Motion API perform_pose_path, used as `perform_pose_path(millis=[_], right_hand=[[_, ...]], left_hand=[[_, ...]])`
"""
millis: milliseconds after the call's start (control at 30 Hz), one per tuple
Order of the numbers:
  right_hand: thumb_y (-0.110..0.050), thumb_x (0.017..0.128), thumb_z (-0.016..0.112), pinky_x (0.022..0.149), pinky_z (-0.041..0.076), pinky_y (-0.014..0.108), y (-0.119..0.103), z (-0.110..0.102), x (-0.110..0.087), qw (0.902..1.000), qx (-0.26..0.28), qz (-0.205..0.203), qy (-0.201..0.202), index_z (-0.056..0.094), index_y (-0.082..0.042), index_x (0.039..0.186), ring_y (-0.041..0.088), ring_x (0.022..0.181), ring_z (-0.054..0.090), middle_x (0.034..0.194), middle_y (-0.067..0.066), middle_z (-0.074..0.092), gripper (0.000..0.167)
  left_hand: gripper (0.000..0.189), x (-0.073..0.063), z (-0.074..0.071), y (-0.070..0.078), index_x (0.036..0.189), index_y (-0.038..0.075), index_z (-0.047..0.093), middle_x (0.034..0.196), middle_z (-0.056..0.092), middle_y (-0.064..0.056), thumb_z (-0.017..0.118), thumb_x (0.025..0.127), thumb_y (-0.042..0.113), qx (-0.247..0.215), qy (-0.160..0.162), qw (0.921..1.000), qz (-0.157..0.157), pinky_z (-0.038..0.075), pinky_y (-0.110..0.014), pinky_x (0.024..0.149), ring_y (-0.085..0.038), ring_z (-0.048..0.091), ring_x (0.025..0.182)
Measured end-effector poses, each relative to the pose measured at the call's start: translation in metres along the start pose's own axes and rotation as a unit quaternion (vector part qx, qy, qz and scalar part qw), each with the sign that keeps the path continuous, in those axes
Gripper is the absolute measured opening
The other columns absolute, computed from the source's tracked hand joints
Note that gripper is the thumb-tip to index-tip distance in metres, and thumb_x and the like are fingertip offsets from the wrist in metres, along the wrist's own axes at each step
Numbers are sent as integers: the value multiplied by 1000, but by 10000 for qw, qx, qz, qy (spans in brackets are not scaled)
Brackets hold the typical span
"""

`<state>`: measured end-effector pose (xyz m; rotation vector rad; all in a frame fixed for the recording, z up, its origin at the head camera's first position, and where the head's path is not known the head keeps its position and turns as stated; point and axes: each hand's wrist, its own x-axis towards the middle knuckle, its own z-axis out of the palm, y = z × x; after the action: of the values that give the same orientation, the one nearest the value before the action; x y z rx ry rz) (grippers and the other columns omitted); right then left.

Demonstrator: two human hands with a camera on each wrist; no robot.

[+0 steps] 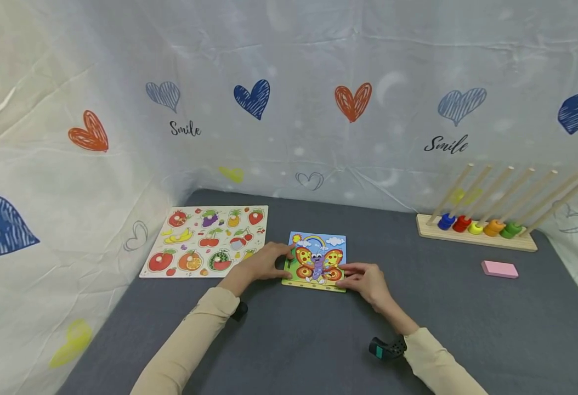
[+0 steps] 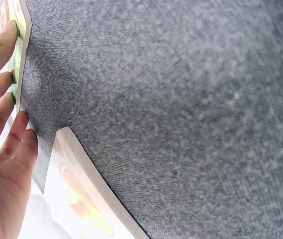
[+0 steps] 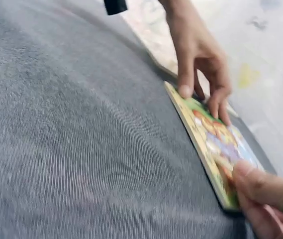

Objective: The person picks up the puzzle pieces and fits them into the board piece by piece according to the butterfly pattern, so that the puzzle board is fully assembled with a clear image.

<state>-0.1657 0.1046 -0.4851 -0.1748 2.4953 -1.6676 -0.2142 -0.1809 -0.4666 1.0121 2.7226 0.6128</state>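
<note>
A small square butterfly puzzle (image 1: 317, 262) lies near the middle of the grey table, a yellow strip with small holes along its front edge. At its left side is my left hand (image 1: 266, 262), holding it with thumb by the front corner and fingers spread along the edge. My right hand (image 1: 367, 282) pinches the right side near the front corner. In the right wrist view the thumb (image 3: 250, 179) lies over the puzzle's top face, fingers beside and below the edge. The left wrist view shows the left fingertips (image 2: 13, 30) at the puzzle's rim.
A white fruit puzzle board (image 1: 230, 244) lies close behind and left of my left hand. At the back right stands a wooden peg rack (image 1: 486, 237) with coloured rings; a pink block (image 1: 499, 269) lies in front of it. A printed curtain (image 1: 309, 142) hangs behind the table.
</note>
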Motion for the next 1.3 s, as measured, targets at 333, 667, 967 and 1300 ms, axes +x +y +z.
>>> perform_pose_path(millis=[333,667,967,1300], right_hand=[[-7,67,87,49,47,23,-21,9,6,9896,-1368,-392,186,75,2,95,11,56,62,74,8,71,32],[-5,64,88,55,43,25,-18,18,2,9767,-1882,-921,454,76,1,88,13,63,53,86,10,61,27],[-8,68,87,49,38,23,-14,12,2,9823,-1680,-734,380,76,-1,92,10,55,48,72,5,61,27],[-9,72,84,62,45,28,-14,16,3,9738,-1975,-1090,301,78,-2,88,17,71,55,88,9,64,18]], left_hand=[[59,-2,-3,4,131,0,56,118,63,-9,76,83,29,-15,-21,10000,-57,34,-45,107,-28,51,121],[52,-3,-3,1,124,1,61,120,63,-11,77,83,28,-61,24,10000,-49,35,-45,107,-29,52,121],[38,0,-1,3,112,6,65,135,53,-15,77,83,27,-108,-99,9998,-115,33,-45,108,-32,46,127],[37,-4,-4,7,109,5,66,143,46,-14,79,81,25,-278,-50,9984,-481,35,-47,106,-37,41,129]])
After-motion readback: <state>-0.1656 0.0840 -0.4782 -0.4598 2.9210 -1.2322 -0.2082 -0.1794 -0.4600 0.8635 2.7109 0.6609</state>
